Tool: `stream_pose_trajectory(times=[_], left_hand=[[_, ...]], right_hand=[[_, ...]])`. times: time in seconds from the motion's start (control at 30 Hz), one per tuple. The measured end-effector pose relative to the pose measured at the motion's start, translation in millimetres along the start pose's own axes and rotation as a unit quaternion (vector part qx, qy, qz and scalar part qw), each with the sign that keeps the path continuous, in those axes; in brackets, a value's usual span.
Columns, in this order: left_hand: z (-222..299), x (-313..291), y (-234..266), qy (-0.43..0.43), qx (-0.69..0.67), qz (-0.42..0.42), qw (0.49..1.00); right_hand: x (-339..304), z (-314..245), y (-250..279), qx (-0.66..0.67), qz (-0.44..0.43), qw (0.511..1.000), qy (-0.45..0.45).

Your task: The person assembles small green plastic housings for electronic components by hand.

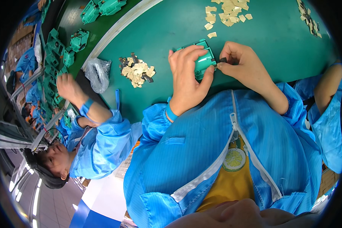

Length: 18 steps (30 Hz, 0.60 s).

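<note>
On the green table in front of my chest lies a green plastic housing (pixel 204 60). My left hand (pixel 190 72) is closed over it, with the fingers across its top and the thumb along its near right edge. My right hand (pixel 245 65) pinches a small black part (pixel 223 60) between thumb and fingertips, right beside the housing's right end. Whether the black part touches the housing I cannot tell. The housing's left side is mostly hidden under my left fingers.
A pile of cream paper pieces and black parts (pixel 136 71) lies to the left, near a clear plastic bag (pixel 98 74). More cream pieces (pixel 228 11) are scattered at the far side. Green housings (pixel 79 40) sit beyond a pale rail (pixel 116 32). Co-workers (pixel 98 152) sit on both sides.
</note>
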State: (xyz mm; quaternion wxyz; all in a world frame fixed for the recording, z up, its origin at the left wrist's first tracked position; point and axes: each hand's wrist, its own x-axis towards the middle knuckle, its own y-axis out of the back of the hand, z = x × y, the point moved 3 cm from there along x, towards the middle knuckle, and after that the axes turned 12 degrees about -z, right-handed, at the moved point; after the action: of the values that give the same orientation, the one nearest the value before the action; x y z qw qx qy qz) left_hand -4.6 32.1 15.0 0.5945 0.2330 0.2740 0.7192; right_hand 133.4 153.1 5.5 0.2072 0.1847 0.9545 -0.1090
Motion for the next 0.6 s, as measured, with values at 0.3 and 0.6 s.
stream_pose_trajectory(times=[0.3,0.6], left_hand=[[-0.9,0.7,-0.6,-0.002,-0.007,0.004,1.000],[-5.6,0.3,1.6,-0.019,0.014,-0.011,1.000]], right_hand=[[0.2,0.0,0.7,0.001,-0.002,1.000,0.004],[-2.6,-7.1,5.0,-0.035,-0.013,0.999,-0.001]])
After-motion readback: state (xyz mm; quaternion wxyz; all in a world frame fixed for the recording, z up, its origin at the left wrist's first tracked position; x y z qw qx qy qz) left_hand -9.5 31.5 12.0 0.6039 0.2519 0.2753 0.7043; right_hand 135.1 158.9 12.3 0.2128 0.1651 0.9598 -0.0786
